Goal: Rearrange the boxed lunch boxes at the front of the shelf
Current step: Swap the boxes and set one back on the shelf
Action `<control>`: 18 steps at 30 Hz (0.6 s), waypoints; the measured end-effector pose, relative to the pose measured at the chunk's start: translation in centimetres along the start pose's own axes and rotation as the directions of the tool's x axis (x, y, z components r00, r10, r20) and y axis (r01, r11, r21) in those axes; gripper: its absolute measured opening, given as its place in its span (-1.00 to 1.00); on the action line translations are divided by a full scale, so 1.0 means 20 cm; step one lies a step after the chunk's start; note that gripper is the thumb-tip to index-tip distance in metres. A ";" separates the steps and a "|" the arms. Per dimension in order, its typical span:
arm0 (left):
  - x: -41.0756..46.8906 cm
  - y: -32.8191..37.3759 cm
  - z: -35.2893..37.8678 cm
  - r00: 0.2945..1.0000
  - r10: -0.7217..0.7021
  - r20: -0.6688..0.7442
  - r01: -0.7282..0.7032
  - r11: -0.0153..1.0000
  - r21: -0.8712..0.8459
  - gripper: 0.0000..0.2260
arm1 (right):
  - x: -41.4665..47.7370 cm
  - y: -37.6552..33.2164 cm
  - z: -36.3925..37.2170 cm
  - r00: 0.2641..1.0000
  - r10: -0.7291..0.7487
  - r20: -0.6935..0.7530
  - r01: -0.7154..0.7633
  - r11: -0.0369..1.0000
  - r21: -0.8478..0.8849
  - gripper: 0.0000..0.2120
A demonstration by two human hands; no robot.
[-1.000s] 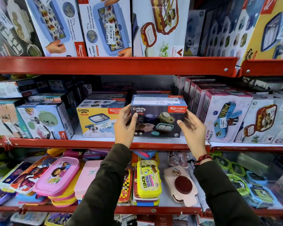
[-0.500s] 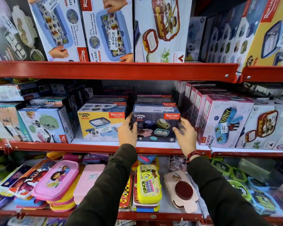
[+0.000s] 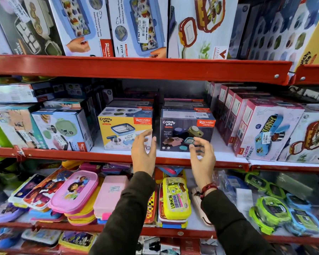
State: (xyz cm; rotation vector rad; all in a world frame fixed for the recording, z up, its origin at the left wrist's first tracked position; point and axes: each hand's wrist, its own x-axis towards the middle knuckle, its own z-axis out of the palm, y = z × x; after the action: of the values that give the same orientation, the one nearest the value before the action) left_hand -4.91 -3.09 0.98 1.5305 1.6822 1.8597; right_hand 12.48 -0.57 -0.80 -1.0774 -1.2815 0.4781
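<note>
A dark navy Crunchy Bite lunch box carton (image 3: pixel 187 130) stands at the front of the middle red shelf (image 3: pixel 110 157), beside a yellow Crunchy Bite carton (image 3: pixel 124 128) on its left. Similar cartons are stacked behind both. My left hand (image 3: pixel 143 152) hovers in front of the gap between the two cartons, fingers spread, holding nothing. My right hand (image 3: pixel 203 156) floats just before the navy carton's lower right corner, fingers loosely curled and apart, touching nothing.
Pink Kidzee Plus cartons (image 3: pixel 265 133) crowd the right of the shelf, a white-green carton (image 3: pixel 63 130) the left. Tall boxes (image 3: pixel 136 26) fill the upper shelf. Loose plastic lunch boxes, pink (image 3: pixel 75 190) and yellow (image 3: pixel 176 197), lie on the lower shelf.
Both hands held the navy carton and set it back onto the shelf. They have now let go and drawn back toward me, fingers apart.
</note>
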 end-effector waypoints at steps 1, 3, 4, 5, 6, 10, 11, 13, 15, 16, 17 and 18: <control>0.01 -0.01 -0.03 1.000 0.015 -0.012 -0.014 1.000 0.011 -0.77 | -0.02 -0.02 0.05 0.999 -0.011 0.034 0.010 1.000 0.011 -0.76; 0.04 -0.05 -0.11 0.997 0.062 -0.044 -0.061 0.997 0.043 -0.77 | -0.06 -0.07 0.15 0.996 -0.030 0.087 0.030 1.000 0.008 -0.78; 0.06 -0.07 -0.15 0.995 0.078 -0.054 -0.075 0.995 0.059 -0.77 | -0.07 -0.09 0.20 0.993 -0.033 0.117 0.034 0.999 0.000 -0.78; 0.08 -0.09 -0.20 0.995 0.083 -0.060 -0.079 0.994 0.070 -0.76 | -0.08 -0.10 0.26 0.988 -0.027 0.149 0.027 1.000 0.000 -0.76; 0.10 -0.11 -0.24 0.995 0.077 -0.068 -0.072 0.995 0.073 -0.74 | -0.09 -0.12 0.31 0.983 -0.010 0.182 0.010 1.000 0.001 -0.75; 0.19 -0.23 -0.43 0.994 0.016 -0.110 -0.006 0.996 0.085 -0.54 | -0.12 -0.15 0.50 0.957 0.096 0.275 -0.072 0.993 -0.097 -0.66; 0.21 -0.26 -0.47 0.994 -0.004 -0.111 0.015 0.995 0.099 -0.49 | -0.13 -0.15 0.54 0.950 0.123 0.286 -0.084 0.986 -0.147 -0.64; 0.26 -0.34 -0.53 0.994 -0.046 -0.102 0.062 0.986 0.157 -0.41 | -0.14 -0.14 0.62 0.943 0.157 0.294 -0.084 0.965 -0.249 -0.62; 0.30 -0.41 -0.57 0.993 -0.103 -0.053 0.112 0.966 0.232 -0.38 | -0.14 -0.13 0.66 0.940 0.179 0.289 -0.078 0.941 -0.328 -0.62; 0.32 -0.44 -0.59 0.991 -0.135 -0.008 0.132 0.953 0.271 -0.38 | -0.14 -0.13 0.68 0.939 0.193 0.284 -0.082 0.929 -0.360 -0.63; 0.33 -0.47 -0.60 0.986 -0.161 0.043 0.141 0.943 0.303 -0.40 | -0.14 -0.14 0.69 0.939 0.207 0.276 -0.089 0.918 -0.385 -0.63; 0.34 -0.48 -0.61 0.980 -0.177 0.092 0.139 0.938 0.318 -0.42 | -0.14 -0.14 0.70 0.939 0.216 0.267 -0.096 0.912 -0.399 -0.64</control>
State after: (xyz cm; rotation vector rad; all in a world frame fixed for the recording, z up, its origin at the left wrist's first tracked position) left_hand -21.74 -2.53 -1.10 1.5253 2.0479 1.4470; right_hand -2.06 1.16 -1.08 -1.4861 -1.6125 0.5467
